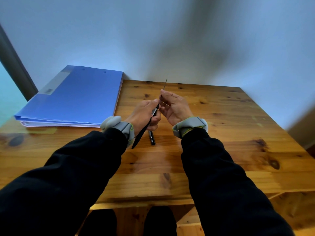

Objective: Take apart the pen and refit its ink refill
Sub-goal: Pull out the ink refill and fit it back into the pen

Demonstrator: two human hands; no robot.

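Observation:
My left hand [147, 111] grips a black pen barrel [142, 132] that slants down toward me, its open end up by my fingertips. My right hand [173, 106] pinches a thin ink refill [165, 83], which sticks up past my fingers toward the wall; its lower part is hidden in my hand near the barrel's mouth. Both hands are held above the wooden table [221, 133]. A short black pen part [152, 138] lies on the table just below my left hand.
A blue folder [76, 96] lies at the table's far left, against the wall. The table's back edge meets a pale wall. My dark sleeves and grey wrist cuffs fill the foreground.

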